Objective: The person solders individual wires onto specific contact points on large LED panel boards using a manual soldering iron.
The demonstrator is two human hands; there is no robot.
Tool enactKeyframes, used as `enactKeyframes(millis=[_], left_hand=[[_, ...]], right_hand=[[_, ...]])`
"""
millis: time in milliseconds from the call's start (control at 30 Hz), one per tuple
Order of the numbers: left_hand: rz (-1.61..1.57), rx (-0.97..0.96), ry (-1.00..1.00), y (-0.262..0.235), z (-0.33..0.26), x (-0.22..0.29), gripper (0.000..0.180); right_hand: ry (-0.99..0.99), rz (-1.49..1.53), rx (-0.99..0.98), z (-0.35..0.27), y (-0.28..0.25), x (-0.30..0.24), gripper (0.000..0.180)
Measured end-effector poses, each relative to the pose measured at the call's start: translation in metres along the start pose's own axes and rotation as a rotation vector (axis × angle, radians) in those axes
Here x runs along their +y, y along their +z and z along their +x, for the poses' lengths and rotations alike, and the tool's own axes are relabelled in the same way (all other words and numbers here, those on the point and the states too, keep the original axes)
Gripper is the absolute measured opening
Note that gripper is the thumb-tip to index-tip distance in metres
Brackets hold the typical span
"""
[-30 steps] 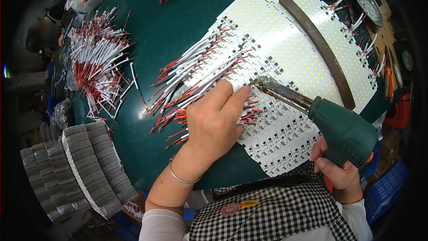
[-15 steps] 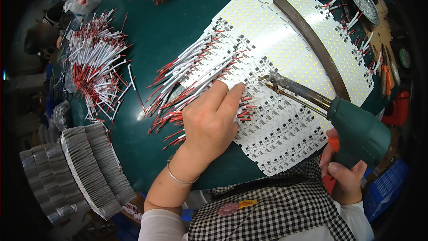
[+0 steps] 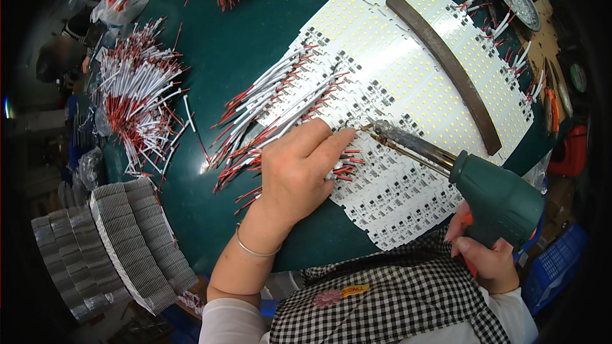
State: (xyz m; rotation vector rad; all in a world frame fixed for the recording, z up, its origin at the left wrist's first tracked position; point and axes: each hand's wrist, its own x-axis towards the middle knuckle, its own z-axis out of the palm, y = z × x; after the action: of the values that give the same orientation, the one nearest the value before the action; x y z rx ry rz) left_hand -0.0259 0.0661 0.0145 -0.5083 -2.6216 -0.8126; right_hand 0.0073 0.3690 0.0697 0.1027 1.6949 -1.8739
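My left hand (image 3: 296, 169) is closed over a bunch of white-sleeved red wires (image 3: 344, 167), whose ends stick out beside the fingers. Its index fingertip presses down on the white LED circuit board panel (image 3: 440, 92). In my right hand (image 3: 484, 251) is a green soldering gun (image 3: 497, 197), gripped by its handle. The gun's metal tip touches or nearly touches the board just right of my left fingertip; I cannot tell which. More such wires (image 3: 271, 92) lie in rows across the board's left part. What the left fingertips pinch is hidden.
A dark curved metal bar (image 3: 446, 67) rests on the panel. Piles of wires (image 3: 137, 86) lie at the left of the green table (image 3: 210, 32). Stacked grey strips (image 3: 131, 229) stand at the lower left. A metal dish (image 3: 515, 0) and orange-handled pliers (image 3: 551, 114) are at the right.
The soldering gun has moved left and slightly down, bringing its tip close to my left fingertips. My left index fingertip has shifted slightly right and down.
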Motion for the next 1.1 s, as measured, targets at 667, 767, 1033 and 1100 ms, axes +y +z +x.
enactKeyframes(millis=[667, 767, 1033, 1100], left_hand=[[0.138, -0.038, 0.036, -0.005, 0.005, 0.013, 0.045], [0.127, -0.054, -0.014, -0.008, 0.006, 0.016, 0.048], [-0.106, -0.011, -0.098, -0.011, 0.003, 0.005, 0.031], [-0.161, 0.111, -0.246, -0.014, 0.001, 0.012, 0.033]], right_hand=[[-0.077, 0.049, 0.229, 0.004, 0.014, -0.013, 0.065], [-0.123, 0.023, 0.244, 0.003, 0.013, -0.015, 0.066], [-0.204, 0.014, 0.308, -0.007, 0.004, -0.033, 0.069], [-0.249, 0.016, 0.279, -0.006, -0.005, -0.030, 0.069]])
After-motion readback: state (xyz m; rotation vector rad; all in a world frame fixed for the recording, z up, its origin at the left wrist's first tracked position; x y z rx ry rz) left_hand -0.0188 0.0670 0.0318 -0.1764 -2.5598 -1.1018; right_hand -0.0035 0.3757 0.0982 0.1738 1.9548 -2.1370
